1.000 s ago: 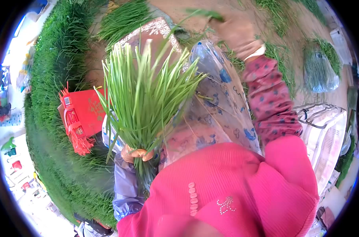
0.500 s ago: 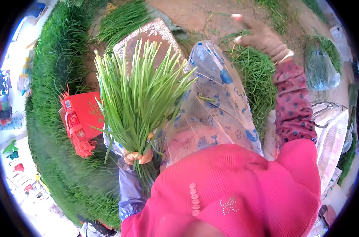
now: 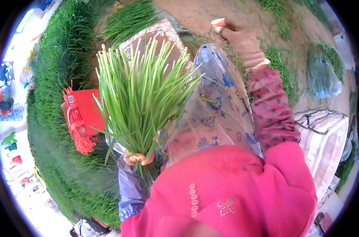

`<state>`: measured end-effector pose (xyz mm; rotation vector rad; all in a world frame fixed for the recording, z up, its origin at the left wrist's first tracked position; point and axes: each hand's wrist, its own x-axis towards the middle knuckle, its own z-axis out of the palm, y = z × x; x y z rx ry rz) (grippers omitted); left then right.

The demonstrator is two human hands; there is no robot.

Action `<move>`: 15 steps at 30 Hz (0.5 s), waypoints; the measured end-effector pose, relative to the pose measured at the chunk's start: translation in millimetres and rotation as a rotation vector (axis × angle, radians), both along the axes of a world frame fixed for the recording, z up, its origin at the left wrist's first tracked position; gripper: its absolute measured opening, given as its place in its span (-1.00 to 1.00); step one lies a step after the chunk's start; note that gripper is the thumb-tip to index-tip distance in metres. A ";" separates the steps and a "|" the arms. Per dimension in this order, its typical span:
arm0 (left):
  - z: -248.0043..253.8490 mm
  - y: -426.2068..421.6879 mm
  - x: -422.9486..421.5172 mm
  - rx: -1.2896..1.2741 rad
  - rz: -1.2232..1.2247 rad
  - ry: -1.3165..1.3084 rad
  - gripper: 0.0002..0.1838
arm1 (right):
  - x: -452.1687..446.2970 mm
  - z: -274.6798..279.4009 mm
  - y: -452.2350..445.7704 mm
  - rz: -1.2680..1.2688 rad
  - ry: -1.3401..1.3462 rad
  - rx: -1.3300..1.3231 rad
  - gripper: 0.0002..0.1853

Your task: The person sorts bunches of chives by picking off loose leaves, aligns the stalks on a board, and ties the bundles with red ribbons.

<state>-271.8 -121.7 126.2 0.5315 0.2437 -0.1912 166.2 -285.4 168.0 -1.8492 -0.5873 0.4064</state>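
A thick bunch of green garlic chives (image 3: 142, 91) stands upright with its pale cut ends upward. My left hand (image 3: 139, 158), in tan covering, is wrapped round the lower leafy part of the bunch. My right hand (image 3: 242, 41), in a tan glove with pale and orange fingertips, hovers at the upper right, apart from the bunch. Its fingers are drawn together, and what they hold, if anything, cannot be made out. Between the hands lies the clear plastic apron (image 3: 215, 102) with blue prints over my lap.
A red box (image 3: 88, 112) with a bundle of red ties (image 3: 77, 122) sits left of the bunch. Behind it is a lace-edged brown board (image 3: 161, 29). A long green pile (image 3: 53, 118) lines the left. Loose greens (image 3: 284, 67) and a bagged bunch (image 3: 323, 77) are right.
My right hand has moved left and slightly inward, and its spread fingers have come together. The left hand and the garlic chives have barely moved.
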 end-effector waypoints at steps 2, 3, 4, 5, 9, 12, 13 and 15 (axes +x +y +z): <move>-10.7 5.0 -7.3 0.078 0.001 -0.048 -0.12 | -5.3 14.0 -16.8 0.160 0.077 0.000 -0.75; -4.1 2.5 -2.4 0.082 0.011 -0.049 -0.12 | -14.9 22.7 -22.8 0.315 0.154 0.006 -0.72; 8.4 -1.0 7.4 0.121 0.049 -0.026 -0.14 | -32.3 32.8 -23.8 0.441 0.175 -0.013 -0.64; 11.5 -2.5 9.9 0.114 0.080 -0.022 -0.16 | -51.7 24.3 -21.7 0.472 0.006 -0.027 -0.67; 27.0 -2.0 19.0 0.117 0.055 0.065 -0.23 | -71.1 20.4 -1.6 0.708 -0.696 -0.507 -0.75; 17.7 3.5 5.1 0.256 0.064 0.094 -0.23 | -41.4 1.4 -12.1 0.567 -0.813 -0.229 -0.80; 7.0 8.4 -3.9 0.317 0.042 0.080 -0.26 | -28.1 3.3 -16.6 0.466 -0.774 -0.317 -0.80; 0.2 13.8 -11.4 0.355 0.003 0.029 -0.39 | 3.3 15.1 -22.1 0.256 -0.660 -0.559 -0.77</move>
